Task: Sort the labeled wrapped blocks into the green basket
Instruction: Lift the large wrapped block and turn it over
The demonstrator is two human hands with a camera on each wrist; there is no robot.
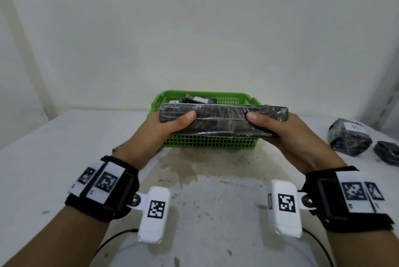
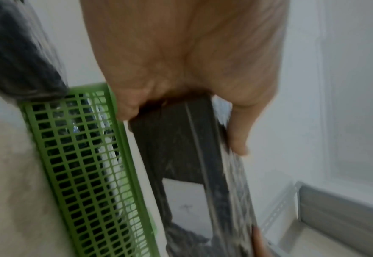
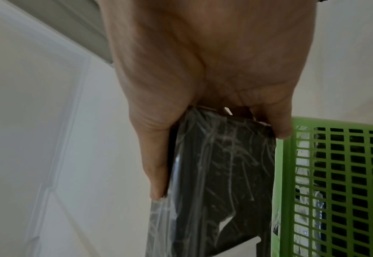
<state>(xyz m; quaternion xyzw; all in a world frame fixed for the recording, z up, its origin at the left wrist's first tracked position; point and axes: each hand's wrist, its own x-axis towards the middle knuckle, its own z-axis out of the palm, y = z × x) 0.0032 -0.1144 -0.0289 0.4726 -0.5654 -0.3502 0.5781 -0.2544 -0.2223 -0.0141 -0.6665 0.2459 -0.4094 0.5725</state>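
Here the left hand (image 1: 157, 132) and the right hand (image 1: 287, 135) each grip one end of a long black wrapped block (image 1: 220, 119), thumbs pressed on its near face and fingers curled round behind it. The block is held level, just above the near wall of the green basket (image 1: 207, 142), which already holds wrapped blocks, one labelled. The left wrist view shows a white label (image 2: 184, 205) on the held block's underside. Two more wrapped blocks, one labelled (image 1: 348, 137), lie on the white table (image 1: 43, 148) to the right.
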